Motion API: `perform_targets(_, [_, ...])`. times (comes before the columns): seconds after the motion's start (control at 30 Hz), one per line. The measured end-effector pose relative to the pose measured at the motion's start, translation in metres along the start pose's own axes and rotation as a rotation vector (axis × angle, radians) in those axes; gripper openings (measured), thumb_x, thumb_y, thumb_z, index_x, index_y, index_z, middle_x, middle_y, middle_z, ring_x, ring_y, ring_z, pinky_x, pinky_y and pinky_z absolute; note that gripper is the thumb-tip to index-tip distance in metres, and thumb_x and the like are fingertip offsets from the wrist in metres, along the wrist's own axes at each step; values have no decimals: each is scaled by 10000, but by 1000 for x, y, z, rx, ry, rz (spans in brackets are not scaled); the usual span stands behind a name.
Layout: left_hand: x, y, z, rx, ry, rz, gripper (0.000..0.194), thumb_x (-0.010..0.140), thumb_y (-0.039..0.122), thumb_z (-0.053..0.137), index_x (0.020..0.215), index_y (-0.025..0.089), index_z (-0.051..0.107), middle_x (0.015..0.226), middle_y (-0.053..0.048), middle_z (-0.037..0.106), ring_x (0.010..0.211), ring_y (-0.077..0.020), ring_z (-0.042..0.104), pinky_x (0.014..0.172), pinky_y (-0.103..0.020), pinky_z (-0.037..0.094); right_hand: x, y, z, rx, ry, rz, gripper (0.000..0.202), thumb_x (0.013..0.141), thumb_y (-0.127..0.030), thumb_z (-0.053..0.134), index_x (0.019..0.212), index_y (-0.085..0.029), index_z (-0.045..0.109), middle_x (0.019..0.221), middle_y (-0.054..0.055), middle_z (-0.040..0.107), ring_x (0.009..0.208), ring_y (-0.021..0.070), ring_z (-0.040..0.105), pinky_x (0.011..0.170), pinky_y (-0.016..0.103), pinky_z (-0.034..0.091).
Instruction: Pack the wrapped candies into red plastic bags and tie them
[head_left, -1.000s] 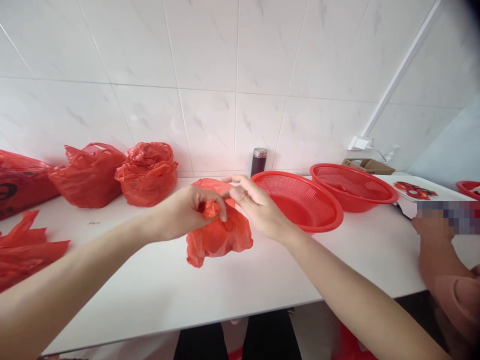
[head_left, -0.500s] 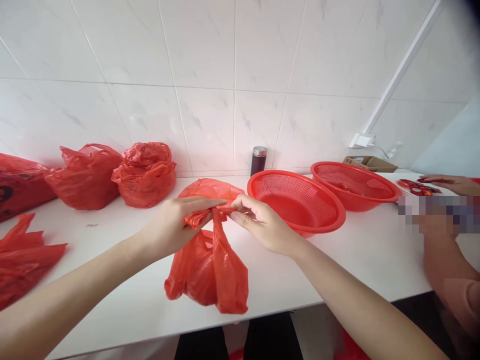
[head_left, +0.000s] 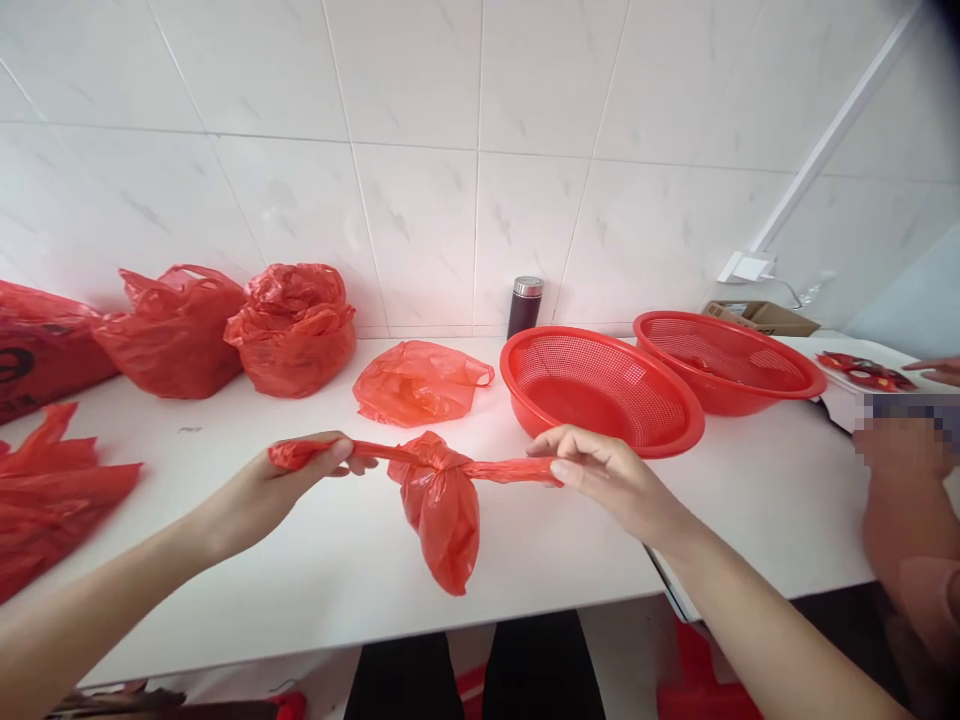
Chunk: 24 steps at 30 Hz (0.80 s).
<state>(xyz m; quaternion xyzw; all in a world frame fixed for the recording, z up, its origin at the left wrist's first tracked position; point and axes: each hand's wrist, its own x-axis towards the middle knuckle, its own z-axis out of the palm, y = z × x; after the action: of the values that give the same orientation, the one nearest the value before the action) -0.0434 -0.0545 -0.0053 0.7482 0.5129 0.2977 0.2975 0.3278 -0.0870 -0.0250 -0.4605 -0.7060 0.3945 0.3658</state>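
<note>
A knotted red plastic bag (head_left: 448,515) hangs above the front of the white table, its two twisted handles stretched out to the sides. My left hand (head_left: 311,465) is closed round the left handle, whose end bunches over the palm. The right handle is pinched between the thumb and fingers of my right hand (head_left: 589,465). What is inside the bag is hidden. Just behind it a flat, crumpled red bag (head_left: 420,385) lies on the table.
Red baskets (head_left: 600,390) (head_left: 731,360) stand right of centre, near a dark bottle (head_left: 525,308). Several red bags (head_left: 176,340) sit at the left. At the right edge, another person's hand (head_left: 934,371) is by a tray of small red items (head_left: 862,370).
My hands have moved apart from each other, pulling the bag's handles out sideways into a knot. The flat bag behind is now in fuller view. The camera view has shifted slightly.
</note>
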Motion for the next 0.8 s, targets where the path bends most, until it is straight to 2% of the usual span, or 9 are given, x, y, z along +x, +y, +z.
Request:
perform_targets(0.1, [13,15,21,-143,-60,-91,378,896,559,488,1018,316,750,1101,-40,738,1051,-277,660,894,-353,528,8,-5,16,350,64,-65,303,909,-421,582,717,-217,466,811,7,592,793,163,596,738,325,472])
perform_targets(0.2, [31,23,54,-335,-59,-26,453,929,560,426,1057,230,709,1210,-90,683,1133,-272,617,998,-409,479,20,-3,43,463,134,-37,317,910,-467,576,748,-222,457,598,-53,475,543,109,484,550,258,404])
perform_targets(0.3, [49,22,95,-311,-67,74,525,972,542,303,1020,161,662,1095,-133,690,1048,-259,643,943,-423,504,27,8,67,406,247,10,317,909,-491,566,778,-225,453,566,-80,398,469,82,356,469,227,312])
perform_targets(0.4, [58,13,129,-176,-118,170,523,987,510,255,912,170,644,941,-93,687,930,-225,651,894,-379,501,19,23,80,293,428,-2,236,926,-455,548,895,-235,467,605,-82,417,504,89,384,513,225,353])
perform_targets(0.47, [58,6,145,-135,-160,203,483,987,490,267,814,192,606,841,-52,667,811,-195,639,821,-339,499,4,33,84,248,510,2,195,944,-420,525,1004,-248,456,624,-78,469,543,105,445,558,234,399])
perform_targets(0.6, [58,-9,158,-26,-205,236,385,983,447,290,735,222,480,660,10,543,607,-158,529,675,-300,440,-33,48,94,63,605,-6,159,955,-355,508,1074,-252,490,852,2,613,778,152,579,718,286,463])
perform_targets(0.7, [63,-15,160,63,-159,205,361,979,422,282,714,230,433,620,15,489,573,-164,482,665,-311,401,-49,51,109,-189,480,-16,126,891,-346,603,918,-237,546,857,9,604,790,175,565,748,322,444])
perform_targets(0.8, [72,-15,161,136,-72,155,368,978,422,260,711,232,427,621,0,498,582,-181,496,679,-329,392,-47,55,123,-384,357,46,238,758,-274,732,788,-216,504,777,-5,583,724,185,532,737,350,425])
